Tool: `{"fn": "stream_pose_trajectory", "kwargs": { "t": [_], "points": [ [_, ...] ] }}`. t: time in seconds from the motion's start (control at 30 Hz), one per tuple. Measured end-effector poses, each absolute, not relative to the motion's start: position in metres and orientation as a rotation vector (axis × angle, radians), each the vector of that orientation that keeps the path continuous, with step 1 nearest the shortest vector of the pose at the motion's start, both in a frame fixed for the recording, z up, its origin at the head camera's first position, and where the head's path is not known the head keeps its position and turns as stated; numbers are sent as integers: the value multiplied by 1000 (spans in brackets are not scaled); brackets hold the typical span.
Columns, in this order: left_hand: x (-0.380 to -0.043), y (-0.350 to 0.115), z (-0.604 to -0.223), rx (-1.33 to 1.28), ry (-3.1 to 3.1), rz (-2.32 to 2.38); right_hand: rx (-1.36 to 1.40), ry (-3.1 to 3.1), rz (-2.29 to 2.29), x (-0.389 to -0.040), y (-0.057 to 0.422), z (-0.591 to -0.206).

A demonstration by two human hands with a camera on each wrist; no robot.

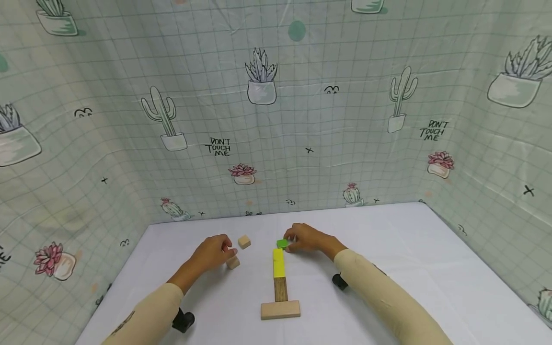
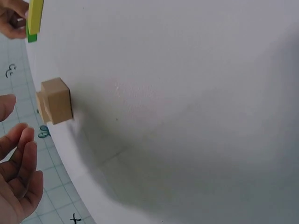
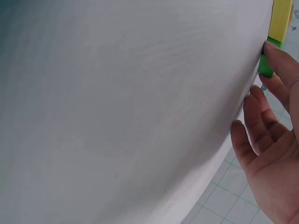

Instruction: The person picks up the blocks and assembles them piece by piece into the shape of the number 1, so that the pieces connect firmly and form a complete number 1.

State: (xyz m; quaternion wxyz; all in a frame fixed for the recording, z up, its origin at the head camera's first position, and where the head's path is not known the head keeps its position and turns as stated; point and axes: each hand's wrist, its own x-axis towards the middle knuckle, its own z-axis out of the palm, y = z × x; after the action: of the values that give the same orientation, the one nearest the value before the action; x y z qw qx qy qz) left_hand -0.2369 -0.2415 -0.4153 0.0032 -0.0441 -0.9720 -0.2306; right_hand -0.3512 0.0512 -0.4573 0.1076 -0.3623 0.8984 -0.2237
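My right hand [image 1: 305, 238] pinches a small green block [image 1: 282, 244] between thumb and index finger, at the far end of a yellow block [image 1: 279, 263]. In the right wrist view the green block [image 3: 266, 64] touches the yellow one's end. Nearer me, a dark brown wooden block [image 1: 281, 289] continues the line down to a pale wooden bar [image 1: 280, 310] lying crosswise. My left hand [image 1: 213, 252] hovers by a plain wooden cube [image 1: 233, 262]. Its thumb and fingers are apart in the left wrist view, with the cube [image 2: 58, 101] beyond them.
A second wooden cube [image 1: 244, 241] lies just beyond the left hand. The white table [image 1: 371, 306] meets a hanging cloth [image 1: 302, 120] printed with cacti at the back and sides. Black devices [image 1: 183, 321] sit at both wrists.
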Motion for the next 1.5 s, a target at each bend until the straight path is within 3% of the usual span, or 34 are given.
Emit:
{"fn": "stream_pose_trajectory", "kwargs": {
  "t": [0.6,1.5],
  "points": [
    [-267,-237,-426,-37,-3131,-607,-1079,2629,-678,-353,52,-461],
    [-282,-232,-430,-29,-3213,-560,-1003,2629,-655,-350,50,-455]
  ]
}}
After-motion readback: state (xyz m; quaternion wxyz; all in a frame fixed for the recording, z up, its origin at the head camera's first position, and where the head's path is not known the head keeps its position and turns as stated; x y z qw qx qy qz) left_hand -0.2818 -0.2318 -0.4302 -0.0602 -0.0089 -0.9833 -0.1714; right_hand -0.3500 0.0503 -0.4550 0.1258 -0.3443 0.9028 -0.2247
